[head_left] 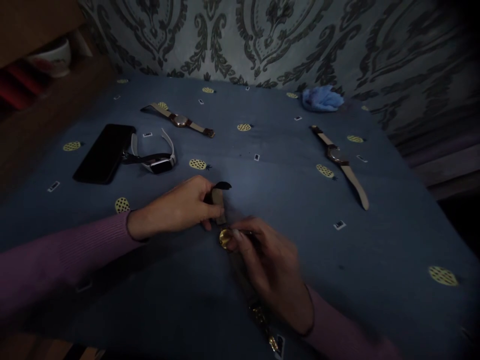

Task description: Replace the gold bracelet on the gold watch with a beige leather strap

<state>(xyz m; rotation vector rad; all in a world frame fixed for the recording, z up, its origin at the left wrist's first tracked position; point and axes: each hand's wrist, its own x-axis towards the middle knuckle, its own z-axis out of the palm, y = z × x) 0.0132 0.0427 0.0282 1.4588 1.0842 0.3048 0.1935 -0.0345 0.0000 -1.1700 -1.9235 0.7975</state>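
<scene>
Working over desk (277, 185): left hand (180, 206) fingers are gripping a strap (218, 199) of gold watch (225, 236), right hand (275, 267) fingers are pinching at its case (223, 242).

A wall (240, 37) runs along the far side, papered in pale grey with large, dark leafy scrolls and medallions. The surface (277, 170) meets it, covered in dull blue printed with yellow pineapples and small pale rectangles. At the upper left stands a brown wooden shelf (80, 75), with a pale bowl (54, 57) and something red (22, 85) inside. Beyond the right edge, pale horizontal bands fade into shadow, too dark to make out. The light is dim, with a soft sheen mid-surface and blackened corners.
</scene>
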